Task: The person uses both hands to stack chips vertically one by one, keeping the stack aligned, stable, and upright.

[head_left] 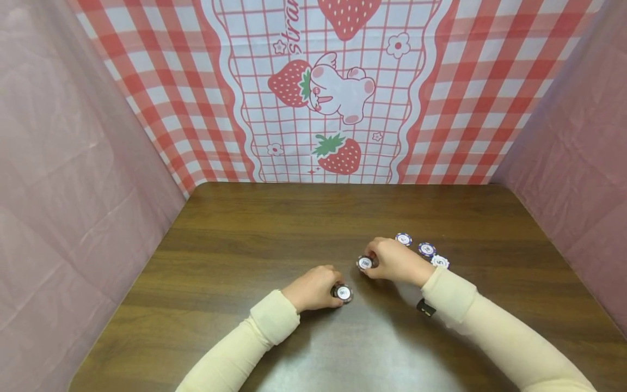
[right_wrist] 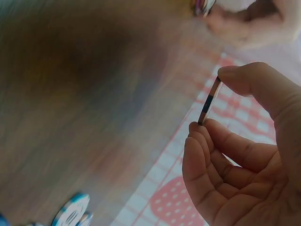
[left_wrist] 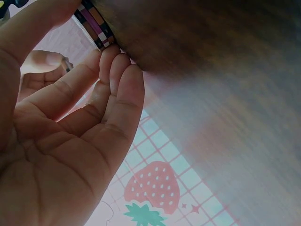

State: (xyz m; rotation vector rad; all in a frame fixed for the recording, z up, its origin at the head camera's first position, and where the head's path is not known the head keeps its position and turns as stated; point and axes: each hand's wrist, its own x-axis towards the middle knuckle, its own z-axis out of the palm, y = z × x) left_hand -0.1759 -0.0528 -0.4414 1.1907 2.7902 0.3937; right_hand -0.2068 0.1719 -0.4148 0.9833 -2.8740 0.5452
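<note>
In the head view the left hand [head_left: 313, 288] sits low of centre on the table [head_left: 235, 239], fingers curled on a chip stack [head_left: 343, 293] whose white label faces up. Only the left wrist view shows the stack's striped edges [left_wrist: 96, 23] at upper left, between thumb and fingertips [left_wrist: 115, 61].

The right hand [head_left: 397, 261], just right of centre, pinches a chip [head_left: 365, 263]. The right wrist view shows it edge-on [right_wrist: 209, 100], long axis near vertical, thumb above and fingers below. Three loose chips [head_left: 426, 249] lie flat beyond that hand.
</note>
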